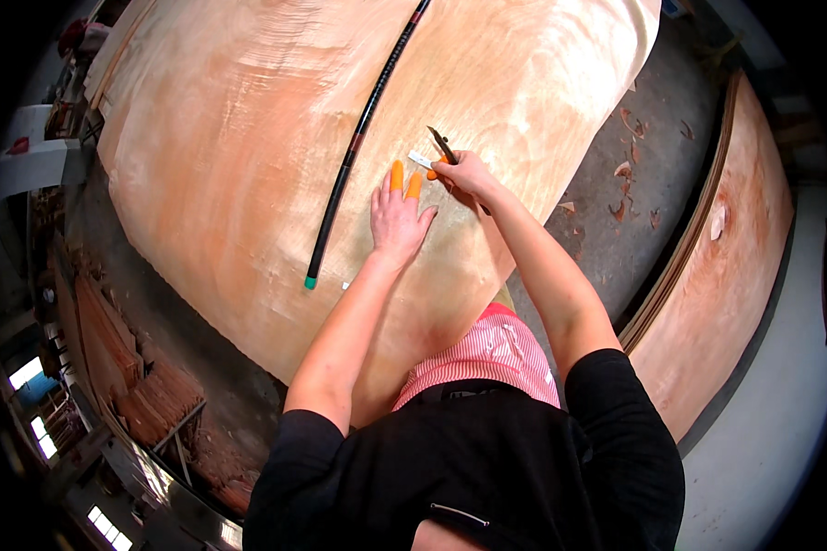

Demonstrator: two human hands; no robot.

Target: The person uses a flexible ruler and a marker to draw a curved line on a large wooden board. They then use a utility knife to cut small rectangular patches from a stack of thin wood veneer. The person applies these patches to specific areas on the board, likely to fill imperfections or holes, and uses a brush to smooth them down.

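My left hand (400,220) lies on a large pale wood veneer sheet (239,211), fingers stretched out, with orange finger covers on two of them. Just to its right, my right hand (469,174) is closed around a slim dark knife (442,145), its pointed end angled up and left. Orange covers show on the right fingers too. A small white strip (419,159) sticks out by the right fingertips; whether they pinch it or it lies on the veneer, I cannot tell. Left of both hands, a long black rod (349,158) with reddish bands and a green end rests on the sheet.
A small white scrap (345,286) lies near the rod's green end. To the right, another stack of veneer sheets (721,239) stands beyond a grey floor (606,193) strewn with wood shavings. Broken reddish veneer pieces (161,399) are piled at lower left.
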